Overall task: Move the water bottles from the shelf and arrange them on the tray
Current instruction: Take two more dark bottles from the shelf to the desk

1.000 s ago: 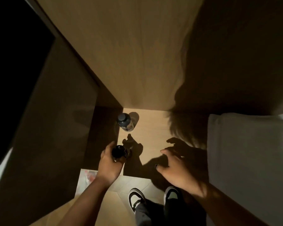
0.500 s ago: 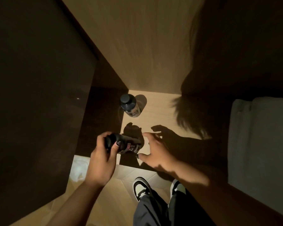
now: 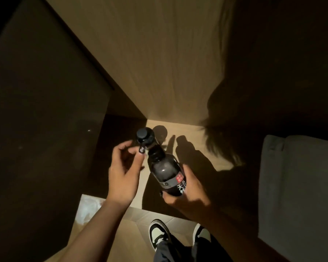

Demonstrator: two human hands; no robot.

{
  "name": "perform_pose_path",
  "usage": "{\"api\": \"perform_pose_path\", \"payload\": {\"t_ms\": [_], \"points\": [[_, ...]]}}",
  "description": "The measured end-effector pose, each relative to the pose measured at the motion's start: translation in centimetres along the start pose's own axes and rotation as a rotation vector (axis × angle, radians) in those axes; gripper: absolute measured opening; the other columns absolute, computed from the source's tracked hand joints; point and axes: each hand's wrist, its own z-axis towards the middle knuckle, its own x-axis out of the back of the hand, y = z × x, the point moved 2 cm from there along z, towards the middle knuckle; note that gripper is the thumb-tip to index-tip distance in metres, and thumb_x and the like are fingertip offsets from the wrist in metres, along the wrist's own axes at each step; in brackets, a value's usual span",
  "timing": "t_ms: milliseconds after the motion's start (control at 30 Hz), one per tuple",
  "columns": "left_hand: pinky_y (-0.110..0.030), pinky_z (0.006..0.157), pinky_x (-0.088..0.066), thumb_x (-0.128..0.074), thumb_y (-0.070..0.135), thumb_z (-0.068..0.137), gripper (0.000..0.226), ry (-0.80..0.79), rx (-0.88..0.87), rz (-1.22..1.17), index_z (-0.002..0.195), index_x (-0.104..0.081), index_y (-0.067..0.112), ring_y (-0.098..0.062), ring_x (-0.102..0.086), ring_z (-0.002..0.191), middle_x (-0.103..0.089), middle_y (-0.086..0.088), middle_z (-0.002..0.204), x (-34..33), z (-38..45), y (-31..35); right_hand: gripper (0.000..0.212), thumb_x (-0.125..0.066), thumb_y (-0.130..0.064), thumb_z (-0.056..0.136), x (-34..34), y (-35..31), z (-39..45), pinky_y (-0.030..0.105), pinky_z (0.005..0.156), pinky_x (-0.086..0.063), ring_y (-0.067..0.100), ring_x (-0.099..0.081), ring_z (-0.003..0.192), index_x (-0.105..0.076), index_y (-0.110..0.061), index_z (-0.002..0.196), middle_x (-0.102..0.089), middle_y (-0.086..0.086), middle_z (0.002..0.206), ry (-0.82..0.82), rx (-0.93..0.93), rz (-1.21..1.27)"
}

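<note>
A dark water bottle (image 3: 164, 170) with a grey and red label is tilted in the air above the low wooden shelf (image 3: 180, 129), its top pointing up and left. My right hand (image 3: 187, 198) is closed around its lower half. A second dark bottle (image 3: 144, 137) stands upright at the shelf's back left corner, partly covered by the held one. My left hand (image 3: 121, 176) holds nothing; its fingers are spread, with the fingertips beside the standing bottle's shoulder. No tray is in view.
A dark panel (image 3: 45, 129) walls off the left and a light wooden back wall (image 3: 150, 63) rises behind the shelf. Grey fabric (image 3: 295, 186) fills the right side. My shoes (image 3: 159, 234) stand on the pale floor below, next to a whitish patch (image 3: 88, 207).
The bottle went from my left hand to my right hand and was lifted and tilted. My left hand let go and moved up towards the standing bottle.
</note>
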Motion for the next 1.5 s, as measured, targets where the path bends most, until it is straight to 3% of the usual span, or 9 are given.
{"api": "perform_pose_path", "payload": {"t_ms": [133, 267, 633, 767, 933, 1033, 1133, 1267, 1500], "points": [[-0.026, 0.095, -0.043, -0.074, 0.01, 0.08, 0.071, 0.099, 0.096, 0.097, 0.138, -0.036, 0.021, -0.008, -0.051, 0.109, -0.047, 0.009, 0.125, -3.0, 4.5, -1.8, 0.073, -0.077, -0.041, 0.063, 2.5, 2.0, -0.1, 0.027, 0.084, -0.054, 0.006, -0.065, 0.097, -0.051, -0.013, 0.125, -0.067, -0.002, 0.107, 0.115, 0.103, -0.028], [-0.03, 0.105, -0.04, -0.076, 0.001, 0.075, 0.077, 0.027, 0.168, 0.101, 0.139, -0.036, 0.015, -0.014, -0.049, 0.119, -0.05, 0.001, 0.13, -5.0, 7.8, -4.6, 0.047, -0.082, -0.021, 0.071, 4.8, 2.4, -0.7, 0.014, 0.059, -0.052, 0.004, -0.067, 0.068, -0.05, -0.031, 0.104, -0.066, -0.007, 0.077, 0.152, 0.108, 0.05], [-0.028, 0.094, -0.038, -0.075, 0.013, 0.08, 0.056, 0.0, 0.258, 0.006, 0.13, -0.05, 0.013, -0.014, -0.054, 0.111, -0.059, 0.0, 0.121, -4.4, 4.7, -5.0, 0.049, -0.078, -0.031, 0.075, 7.8, 1.2, -2.4, 0.024, 0.081, -0.055, 0.005, -0.066, 0.093, -0.056, -0.02, 0.117, -0.067, -0.006, 0.105, 0.152, 0.06, 0.16], [-0.039, 0.101, -0.045, -0.082, 0.017, 0.067, 0.055, -0.007, 0.281, -0.153, 0.114, -0.055, 0.021, -0.02, -0.063, 0.108, -0.067, 0.0, 0.11, -2.9, 0.9, -1.4, 0.043, -0.075, -0.016, 0.077, 8.8, -1.7, -3.5, 0.015, 0.061, -0.053, 0.005, -0.065, 0.084, -0.053, -0.03, 0.111, -0.065, -0.004, 0.099, 0.123, -0.002, 0.328], [-0.023, 0.083, -0.047, -0.087, 0.03, 0.056, 0.057, -0.039, 0.188, -0.306, 0.107, -0.062, 0.028, -0.016, -0.064, 0.103, -0.069, -0.001, 0.109, -0.8, -5.0, 7.0, 0.034, -0.068, -0.012, 0.082, 10.8, -6.8, -7.6, 0.014, 0.063, -0.048, 0.008, -0.064, 0.09, -0.052, -0.036, 0.1, -0.063, -0.006, 0.1, 0.138, 0.082, 0.374], [-0.035, 0.087, -0.051, -0.077, 0.041, 0.057, 0.048, -0.019, 0.19, -0.429, 0.103, -0.066, 0.032, -0.023, -0.065, 0.105, -0.071, -0.004, 0.109, 0.9, -8.2, 11.2, 0.031, -0.067, -0.012, 0.083, 12.1, -10.1, -10.8, 0.014, 0.065, -0.049, 0.008, -0.067, 0.087, -0.056, -0.036, 0.099, -0.067, -0.009, 0.094, 0.126, 0.132, 0.393], [-0.054, 0.095, -0.048, -0.072, 0.048, 0.063, 0.044, -0.081, 0.197, -0.539, 0.104, -0.066, 0.032, -0.036, -0.064, 0.108, -0.067, -0.016, 0.114, 2.1, -11.2, 15.6, 0.029, -0.073, -0.023, 0.077, 13.3, -14.1, -14.4, 0.033, 0.076, -0.054, 0.02, -0.07, 0.087, -0.061, -0.031, 0.103, -0.072, -0.002, 0.091, 0.095, 0.148, 0.454], [-0.051, 0.085, -0.053, -0.062, 0.049, 0.078, 0.044, -0.165, 0.254, -0.663, 0.114, -0.058, 0.024, -0.037, -0.069, 0.095, -0.064, -0.025, 0.115, 3.7, -14.5, 20.6, 0.021, -0.062, -0.024, 0.084, 13.8, -18.3, -18.2, 0.049, 0.089, -0.05, 0.031, -0.065, 0.09, -0.059, -0.022, 0.105, -0.067, 0.012, 0.096, 0.084, 0.103, 0.524], [-0.037, 0.066, -0.057, -0.059, 0.052, 0.072, 0.052, -0.187, 0.234, -0.65, 0.113, -0.059, 0.021, -0.027, -0.071, 0.075, -0.07, -0.014, 0.091, 8.1, -18.6, 25.2, 0.085, -0.076, -0.062, 0.054, 11.9, -21.9, -23.7, 0.055, 0.097, -0.047, 0.036, -0.062, 0.105, -0.054, -0.021, 0.126, -0.064, 0.015, 0.116, 0.024, 0.053, 0.516]]}}
